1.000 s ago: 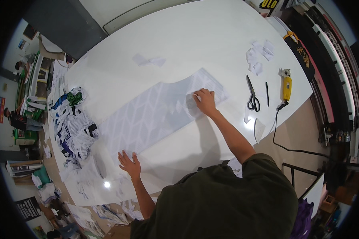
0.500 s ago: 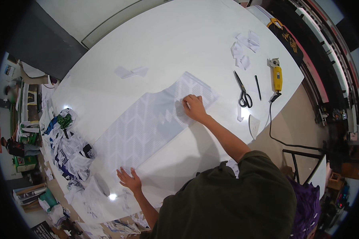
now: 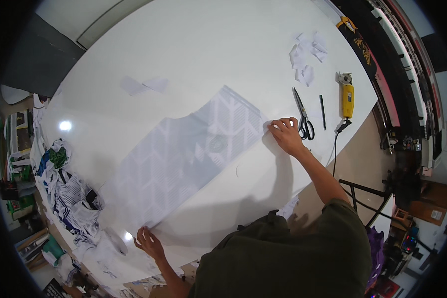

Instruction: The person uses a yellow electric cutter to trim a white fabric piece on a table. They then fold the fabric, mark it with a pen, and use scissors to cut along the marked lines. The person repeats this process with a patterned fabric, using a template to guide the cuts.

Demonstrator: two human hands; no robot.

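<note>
A pale grey-and-white fabric panel (image 3: 184,149) with a chevron pattern lies flat on the white table in front of me. My right hand (image 3: 286,135) is at its right corner, with bent fingers pinching the edge. At the near left corner, my left hand (image 3: 150,243) has thumb and fingertips closed on the fabric; the exact grip is small in view. Just beyond my right hand lie black-handled scissors (image 3: 303,116), partly behind the fingers. A black pen-like stick (image 3: 322,111) and a yellow electric rotary cutter (image 3: 348,99) lie farther right.
White scraps (image 3: 303,57) lie at the far right, and two more pale scraps (image 3: 145,85) beyond the panel. A heap of patterned fabric (image 3: 74,198) covers the table's left edge. The cutter's cord (image 3: 335,154) hangs over the right edge. The table (image 3: 223,44) curves around me.
My right hand has slid right, off the panel's surface to its right corner. My left hand has shifted slightly nearer, its fingers drawing in at the corner. The view has shifted a little.
</note>
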